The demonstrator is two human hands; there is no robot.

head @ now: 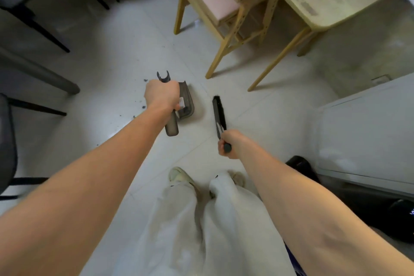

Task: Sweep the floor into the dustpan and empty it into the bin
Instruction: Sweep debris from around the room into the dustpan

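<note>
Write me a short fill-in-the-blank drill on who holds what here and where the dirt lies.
1. The left hand grips the ____.
2. The right hand holds the ____ by its handle.
3. The dark crumbs lie on the ____, on the dustpan's left.

Missing words: dustpan; brush; floor

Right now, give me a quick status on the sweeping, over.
Left hand grips dustpan; right hand grips brush. Dark debris on floor left of pan, unswept. Wooden chair close ahead.
</note>
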